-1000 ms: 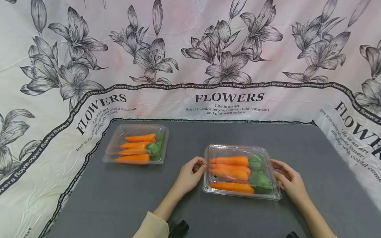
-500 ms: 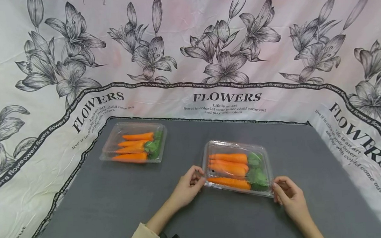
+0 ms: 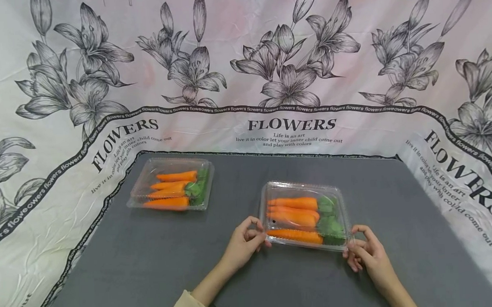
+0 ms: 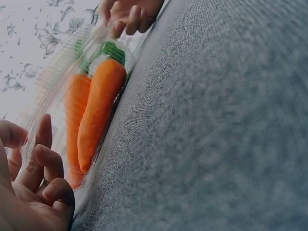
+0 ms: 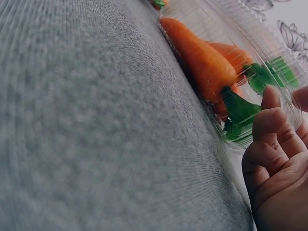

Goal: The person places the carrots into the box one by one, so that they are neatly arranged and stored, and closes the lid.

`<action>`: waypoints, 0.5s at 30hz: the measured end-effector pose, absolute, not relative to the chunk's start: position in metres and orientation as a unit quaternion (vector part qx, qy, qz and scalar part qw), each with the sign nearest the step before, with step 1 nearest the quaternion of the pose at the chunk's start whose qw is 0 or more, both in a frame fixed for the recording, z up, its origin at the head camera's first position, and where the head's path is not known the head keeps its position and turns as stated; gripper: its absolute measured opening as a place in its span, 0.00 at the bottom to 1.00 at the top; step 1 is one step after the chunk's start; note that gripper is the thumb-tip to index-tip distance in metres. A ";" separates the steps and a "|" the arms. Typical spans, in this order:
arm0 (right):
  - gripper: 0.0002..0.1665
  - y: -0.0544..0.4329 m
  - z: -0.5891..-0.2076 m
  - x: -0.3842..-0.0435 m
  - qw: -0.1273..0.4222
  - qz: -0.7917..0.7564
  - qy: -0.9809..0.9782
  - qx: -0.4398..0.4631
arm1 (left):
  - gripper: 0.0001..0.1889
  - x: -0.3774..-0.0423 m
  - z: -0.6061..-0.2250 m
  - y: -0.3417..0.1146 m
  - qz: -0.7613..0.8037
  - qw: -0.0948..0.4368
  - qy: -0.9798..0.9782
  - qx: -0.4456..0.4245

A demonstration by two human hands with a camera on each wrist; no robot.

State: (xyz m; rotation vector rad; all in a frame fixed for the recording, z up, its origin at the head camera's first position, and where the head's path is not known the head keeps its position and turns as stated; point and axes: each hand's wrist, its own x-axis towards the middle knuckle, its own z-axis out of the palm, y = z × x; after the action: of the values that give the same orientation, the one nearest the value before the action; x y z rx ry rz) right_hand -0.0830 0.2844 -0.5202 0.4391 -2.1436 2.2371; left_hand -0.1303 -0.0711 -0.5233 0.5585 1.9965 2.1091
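A clear plastic clamshell box [image 3: 289, 188] lies on the grey table with its lid down, several orange carrots [image 3: 294, 218] with green tops inside. My left hand [image 3: 242, 245] pinches its near left corner at the rim. At the near right corner my right hand [image 3: 372, 260] pinches the rim between thumb and fingers. In the left wrist view two carrots [image 4: 98, 113] show through the side wall behind the curled fingers [image 4: 48, 163]. The right wrist view shows the green tops [image 5: 240, 113] beside the right fingers [image 5: 269, 120].
A second clear box [image 3: 147, 175] of carrots, lid down, sits at the table's back left. The grey table [image 3: 307, 278] is bordered by a flower-printed cloth [image 3: 212, 132] at the back and sides.
Both hands have slid from the box's sides toward its near corners and now pinch them. The box shifts slightly in view, along with the whole scene.
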 end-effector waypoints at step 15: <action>0.24 0.285 -0.522 -0.086 -0.036 0.768 -0.618 0.165 | 0.06 -0.132 -0.521 -0.071 0.738 0.135 0.641 0.162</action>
State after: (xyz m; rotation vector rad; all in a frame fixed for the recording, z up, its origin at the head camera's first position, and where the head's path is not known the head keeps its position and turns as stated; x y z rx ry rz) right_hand -0.0864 0.2851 -0.5224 0.5297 -1.9864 2.4690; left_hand -0.1323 -0.0708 -0.5211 0.4682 1.8586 2.1372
